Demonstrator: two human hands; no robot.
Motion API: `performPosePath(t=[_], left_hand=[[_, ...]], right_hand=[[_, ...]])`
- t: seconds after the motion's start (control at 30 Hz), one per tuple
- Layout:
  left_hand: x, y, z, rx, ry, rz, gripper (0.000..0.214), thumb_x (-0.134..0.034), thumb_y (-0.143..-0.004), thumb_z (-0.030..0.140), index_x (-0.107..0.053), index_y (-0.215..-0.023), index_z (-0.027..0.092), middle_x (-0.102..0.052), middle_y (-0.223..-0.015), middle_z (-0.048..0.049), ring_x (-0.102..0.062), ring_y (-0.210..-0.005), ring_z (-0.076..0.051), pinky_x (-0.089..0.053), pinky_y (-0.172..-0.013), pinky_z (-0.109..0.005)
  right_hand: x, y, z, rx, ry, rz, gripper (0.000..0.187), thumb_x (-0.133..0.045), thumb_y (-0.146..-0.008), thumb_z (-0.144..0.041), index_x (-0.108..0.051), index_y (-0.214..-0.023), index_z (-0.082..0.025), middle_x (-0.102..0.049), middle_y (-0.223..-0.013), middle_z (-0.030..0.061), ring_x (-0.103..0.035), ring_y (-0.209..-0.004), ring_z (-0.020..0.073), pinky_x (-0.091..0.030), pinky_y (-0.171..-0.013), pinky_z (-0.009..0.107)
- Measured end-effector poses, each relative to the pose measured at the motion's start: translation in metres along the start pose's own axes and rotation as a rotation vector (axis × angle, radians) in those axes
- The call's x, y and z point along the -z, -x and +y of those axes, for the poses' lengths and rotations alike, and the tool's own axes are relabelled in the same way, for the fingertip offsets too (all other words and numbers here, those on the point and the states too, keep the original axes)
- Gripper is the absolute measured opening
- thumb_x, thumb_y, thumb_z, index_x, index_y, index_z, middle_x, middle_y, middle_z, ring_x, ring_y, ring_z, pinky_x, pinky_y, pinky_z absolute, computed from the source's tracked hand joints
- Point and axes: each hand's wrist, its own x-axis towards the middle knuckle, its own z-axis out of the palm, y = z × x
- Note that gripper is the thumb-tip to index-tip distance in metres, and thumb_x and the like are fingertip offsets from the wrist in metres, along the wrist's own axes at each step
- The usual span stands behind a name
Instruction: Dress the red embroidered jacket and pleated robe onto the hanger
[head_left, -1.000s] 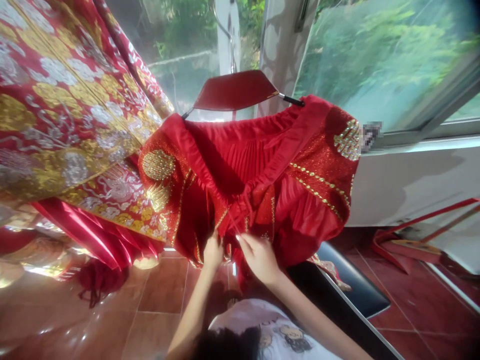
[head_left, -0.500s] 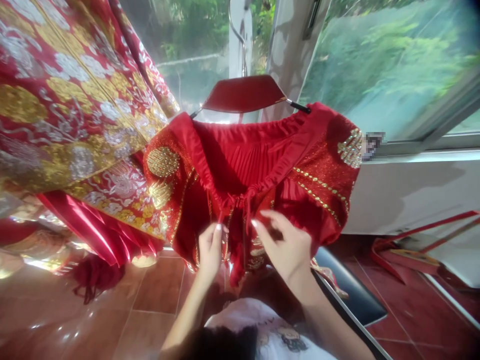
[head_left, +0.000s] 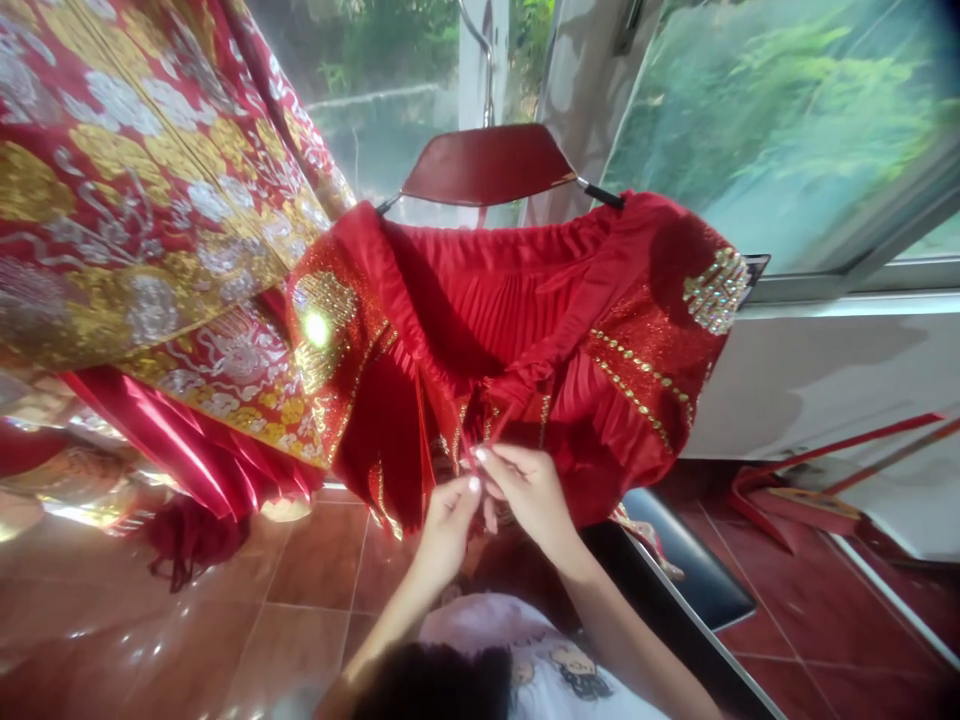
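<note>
Fingers (head_left: 517, 458) of your right hand (head_left: 532, 497) pinch thin red cords (head_left: 496, 428) at lower centre, your left hand (head_left: 446, 525) just beside, its grip impossible to tell, in front of the red garment (head_left: 517, 325) hanging mid-frame.

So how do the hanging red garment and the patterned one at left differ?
The red garment is mostly red with gold trim; the patterned garment bears gold and silver motifs. The red garment shows its gathered neckline; the patterned garment runs out of frame. Both have red fabric.
</note>
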Motion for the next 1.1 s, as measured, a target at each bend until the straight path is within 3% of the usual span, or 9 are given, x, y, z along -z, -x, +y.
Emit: performPosePath(t=[0.1, 0.23, 0.37, 0.47, 0.57, 0.63, 0.77, 0.93, 1.1], left_hand=[[-0.001, 0.000, -0.005, 0.055, 0.045, -0.048, 0.047, -0.061, -0.083, 0.054, -0.066, -0.063, 0.012, -0.065, -0.063, -0.0059, -0.061, -0.064, -0.015, -0.047, -0.064, -0.025], [0.020, 0.000, -0.001, 0.011, 0.078, 0.118, 0.036, -0.068, -0.079, 0.047, -0.073, -0.098, 0.016, -0.072, -0.097, -0.0083, -0.066, -0.084, -0.020, -0.052, -0.078, -0.032], [0.037, 0.004, 0.024, -0.337, -0.281, 0.333, 0.025, -0.054, -0.092, 0.036, -0.074, -0.100, 0.023, -0.072, -0.103, -0.0061, -0.066, -0.091, -0.018, -0.053, -0.082, -0.031], [0.030, 0.001, 0.047, -0.724, -0.679, 0.289, 0.017, -0.059, -0.089, 0.020, -0.075, -0.094, 0.023, -0.073, -0.092, -0.0039, -0.066, -0.088, -0.015, -0.052, -0.080, -0.028], [0.014, -0.011, 0.060, -0.918, -0.841, 0.312, 0.012, -0.067, -0.083, 0.015, -0.074, -0.090, 0.021, -0.069, -0.090, -0.0036, -0.063, -0.084, -0.014, -0.052, -0.076, -0.026], [0.006, -0.022, 0.061, -0.884, -0.848, 0.414, 0.003, -0.072, -0.079, 0.018, -0.069, -0.080, 0.019, -0.065, -0.085, -0.0025, -0.060, -0.081, -0.014, -0.050, -0.072, -0.026], [-0.001, -0.038, 0.055, -0.630, -0.667, 0.466, 0.026, -0.076, -0.072, 0.023, -0.051, -0.072, 0.019, -0.054, -0.074, 0.0028, -0.051, -0.067, -0.010, -0.044, -0.060, -0.021], [-0.001, -0.045, 0.050, -0.336, -0.140, 0.259, 0.028, -0.072, -0.077, 0.024, -0.044, -0.082, 0.020, -0.059, -0.073, 0.0038, -0.057, -0.065, -0.009, -0.046, -0.062, -0.021], [0.010, -0.046, 0.045, -0.155, 0.200, 0.118, 0.040, -0.082, -0.065, 0.033, -0.049, -0.082, 0.019, -0.054, -0.063, 0.0068, -0.048, -0.052, -0.005, -0.040, -0.052, -0.018]], right_hand=[[-0.010, 0.003, -0.011, -0.054, -0.080, -0.035, 0.030, -0.064, -0.079, -0.044, -0.067, -0.076, -0.014, -0.069, -0.066, 0.0048, -0.046, -0.035, 0.0073, -0.037, -0.034, 0.019], [-0.015, 0.009, -0.008, 0.088, -0.088, 0.054, 0.017, -0.066, -0.078, -0.033, -0.067, -0.076, -0.016, -0.069, -0.067, 0.0042, -0.067, -0.061, 0.0148, -0.056, -0.063, 0.024], [-0.019, 0.012, 0.000, 0.145, -0.022, 0.135, 0.015, -0.062, -0.082, -0.031, -0.066, -0.082, -0.016, -0.070, -0.069, 0.0036, -0.069, -0.062, 0.0152, -0.056, -0.062, 0.023], [-0.022, 0.012, 0.002, 0.221, 0.084, 0.157, 0.016, -0.058, -0.084, -0.029, -0.063, -0.078, -0.016, -0.065, -0.064, 0.0008, -0.061, -0.048, 0.0109, -0.048, -0.047, 0.019], [-0.024, 0.012, 0.001, 0.322, 0.201, 0.184, 0.016, -0.056, -0.085, -0.026, -0.062, -0.074, -0.015, -0.060, -0.059, -0.0010, -0.056, -0.045, 0.0092, -0.043, -0.046, 0.018], [-0.023, 0.013, 0.001, 0.347, 0.238, 0.194, 0.016, -0.055, -0.085, -0.024, -0.062, -0.074, -0.015, -0.058, -0.057, -0.0017, -0.054, -0.045, 0.0088, -0.043, -0.047, 0.019], [-0.022, 0.013, 0.001, 0.365, 0.291, 0.206, 0.018, -0.053, -0.086, -0.023, -0.062, -0.073, -0.015, -0.056, -0.054, -0.0022, -0.052, -0.045, 0.0086, -0.041, -0.048, 0.019], [-0.021, 0.012, 0.001, 0.366, 0.318, 0.201, 0.019, -0.053, -0.087, -0.026, -0.064, -0.075, -0.017, -0.061, -0.057, -0.0003, -0.057, -0.051, 0.0112, -0.044, -0.052, 0.021], [-0.020, 0.013, 0.000, 0.301, 0.256, 0.164, 0.017, -0.055, -0.087, -0.029, -0.066, -0.078, -0.018, -0.066, -0.063, 0.0013, -0.061, -0.055, 0.0134, -0.048, -0.055, 0.023]])
